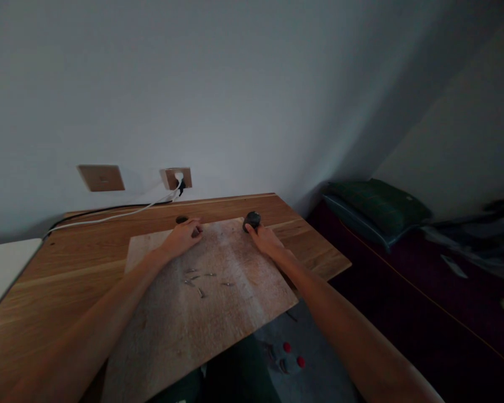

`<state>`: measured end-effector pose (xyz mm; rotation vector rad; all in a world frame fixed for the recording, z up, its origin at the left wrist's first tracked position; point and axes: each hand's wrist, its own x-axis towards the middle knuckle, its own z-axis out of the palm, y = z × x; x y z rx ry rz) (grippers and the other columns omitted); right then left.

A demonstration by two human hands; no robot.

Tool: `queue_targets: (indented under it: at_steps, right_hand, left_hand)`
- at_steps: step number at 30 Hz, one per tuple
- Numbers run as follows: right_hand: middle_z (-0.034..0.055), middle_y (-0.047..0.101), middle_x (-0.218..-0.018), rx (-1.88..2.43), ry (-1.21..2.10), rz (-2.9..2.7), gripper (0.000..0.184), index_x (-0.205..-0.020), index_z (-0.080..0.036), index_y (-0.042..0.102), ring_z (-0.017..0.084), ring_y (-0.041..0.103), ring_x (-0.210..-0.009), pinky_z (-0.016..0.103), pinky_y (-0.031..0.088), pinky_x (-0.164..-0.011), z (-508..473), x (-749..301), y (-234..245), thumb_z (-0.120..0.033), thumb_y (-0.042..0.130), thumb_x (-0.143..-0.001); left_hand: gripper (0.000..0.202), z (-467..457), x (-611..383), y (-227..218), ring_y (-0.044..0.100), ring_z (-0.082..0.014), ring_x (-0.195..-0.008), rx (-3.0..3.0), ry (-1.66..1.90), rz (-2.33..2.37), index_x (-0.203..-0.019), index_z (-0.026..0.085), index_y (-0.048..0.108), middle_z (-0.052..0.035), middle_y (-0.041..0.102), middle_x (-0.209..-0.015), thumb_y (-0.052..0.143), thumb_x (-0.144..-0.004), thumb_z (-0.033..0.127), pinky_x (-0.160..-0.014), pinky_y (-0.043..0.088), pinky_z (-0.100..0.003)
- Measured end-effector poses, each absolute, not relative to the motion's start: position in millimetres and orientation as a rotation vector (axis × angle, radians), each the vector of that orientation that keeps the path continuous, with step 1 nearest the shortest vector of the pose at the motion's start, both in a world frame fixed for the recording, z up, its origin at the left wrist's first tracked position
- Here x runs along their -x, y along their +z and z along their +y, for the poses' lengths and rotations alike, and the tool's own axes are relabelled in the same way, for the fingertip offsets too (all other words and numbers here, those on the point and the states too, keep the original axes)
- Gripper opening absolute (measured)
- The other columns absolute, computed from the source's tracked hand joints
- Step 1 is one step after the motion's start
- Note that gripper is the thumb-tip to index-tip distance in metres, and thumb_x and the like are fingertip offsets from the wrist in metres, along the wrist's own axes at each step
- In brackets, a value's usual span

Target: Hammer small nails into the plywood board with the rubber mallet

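A light wood-grain board [218,319] lies on the wooden table, its near edge overhanging the front. Several small silvery metal pieces, perhaps screws or bits [201,292], are scattered on its middle. At the board's right far edge, my right hand [265,239] grips a black round container [252,220], tilted so its round face shows. My left hand [182,237] rests near the far left of the board with its fingers curled in; what they hold, if anything, is hidden. Just behind that hand, a dark round lid-like piece [182,219] lies on the table.
The wooden table [88,246] stands against a wall with a plugged socket [177,178]. White and black cables [109,212] run along its back. A white flat object [6,266] lies at left. Right are green cushions [373,210]; slippers [288,358] sit below.
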<state>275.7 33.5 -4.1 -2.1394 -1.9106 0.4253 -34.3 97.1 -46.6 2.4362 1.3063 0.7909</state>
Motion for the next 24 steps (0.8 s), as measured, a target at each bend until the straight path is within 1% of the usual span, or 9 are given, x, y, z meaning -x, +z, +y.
queue_targets:
  at_steps: [3,7,10,12,14,17,20,22,24]
  right_hand:
    - [0.0116,0.068,-0.137,2.146,0.437,-1.903,0.038,-0.136,-0.019,0.066,0.028,0.071,-0.114,0.049,0.062,-0.094,34.1,-275.1,-4.2,-0.037,0.071,-0.104]
    - [0.0113,0.069,-0.136,2.144,0.454,-1.902,0.037,-0.136,-0.019,0.066,0.028,0.071,-0.113,0.049,0.062,-0.094,33.0,-270.8,-3.2,-0.037,0.071,-0.104]
    - [0.0114,0.069,-0.136,2.127,0.467,-1.904,0.037,-0.136,-0.019,0.066,0.028,0.072,-0.113,0.049,0.062,-0.094,30.7,-266.1,-2.6,-0.037,0.071,-0.104]
    - [0.0115,0.069,-0.136,2.113,0.472,-1.902,0.037,-0.136,-0.018,0.066,0.028,0.072,-0.113,0.049,0.062,-0.094,28.9,-263.1,-2.3,-0.037,0.071,-0.104]
    - [0.0116,0.069,-0.136,2.105,0.478,-1.895,0.037,-0.136,-0.018,0.066,0.028,0.071,-0.113,0.049,0.062,-0.094,27.5,-260.8,-1.9,-0.037,0.071,-0.104]
    - [0.0116,0.069,-0.136,2.1,0.487,-1.886,0.037,-0.135,-0.019,0.067,0.028,0.071,-0.114,0.049,0.062,-0.094,26.1,-258.7,-0.8,-0.037,0.071,-0.104]
    - [0.0115,0.069,-0.136,2.101,0.483,-1.877,0.037,-0.135,-0.019,0.067,0.027,0.072,-0.113,0.049,0.062,-0.094,25.1,-257.5,1.0,-0.037,0.071,-0.104]
    - [0.0116,0.069,-0.136,2.105,0.474,-1.873,0.037,-0.136,-0.018,0.066,0.027,0.072,-0.113,0.049,0.062,-0.094,24.5,-256.7,2.2,-0.038,0.071,-0.104]
    - [0.0117,0.069,-0.136,2.108,0.467,-1.872,0.037,-0.135,-0.018,0.066,0.027,0.072,-0.113,0.049,0.062,-0.094,24.2,-256.4,2.7,-0.038,0.071,-0.104]
  left_hand:
    - [0.012,98.7,35.3,-50.9,0.073,-0.0314,-0.111,-2.423,0.812,1.301,-0.092,0.021,0.067,-0.0163,0.07,-0.137,0.061,-0.085,0.028,-0.104,0.057,-0.046]
    - [0.009,95.7,40.0,-53.0,0.072,-0.0301,-0.114,-2.425,0.849,1.282,-0.088,0.022,0.066,-0.0131,0.071,-0.13,0.062,-0.084,0.028,-0.105,0.057,-0.043]
    - [0.008,90.3,45.7,-53.1,0.072,-0.0286,-0.112,-2.415,0.876,1.301,-0.087,0.022,0.066,-0.0127,0.067,-0.134,0.064,-0.082,0.028,-0.103,0.057,-0.042]
    - [0.007,87.5,47.7,-50.5,0.071,-0.0301,-0.115,-2.402,0.897,1.329,-0.085,0.022,0.067,-0.0138,0.066,-0.136,0.066,-0.08,0.026,-0.105,0.056,-0.044]
    - [0.005,87.4,45.0,-44.6,0.067,-0.034,-0.122,-2.39,0.925,1.354,-0.082,0.022,0.067,-0.0144,0.068,-0.133,0.067,-0.078,0.025,-0.111,0.051,-0.05]
    - [0.006,92.7,29.1,-32.5,0.066,-0.0356,-0.121,-2.371,0.96,1.343,-0.084,0.022,0.07,-0.0123,0.076,-0.118,0.067,-0.083,0.027,-0.111,0.048,-0.056]
    - [0.011,98.1,5.2,-25.2,0.073,-0.0284,-0.101,-2.336,0.971,1.264,-0.09,0.022,0.074,-0.0075,0.079,-0.099,0.066,-0.087,0.028,-0.098,0.056,-0.044]
    - [0.016,98.0,-8.3,-26.2,0.075,-0.0244,-0.091,-2.306,0.982,1.217,-0.098,0.021,0.076,-0.0055,0.08,-0.095,0.066,-0.087,0.026,-0.089,0.059,-0.037]
    - [0.024,95.4,-16.7,-30.7,0.076,-0.0226,-0.086,-2.273,0.991,1.188,-0.108,0.02,0.077,-0.0053,0.082,-0.094,0.065,-0.088,0.024,-0.085,0.06,-0.035]
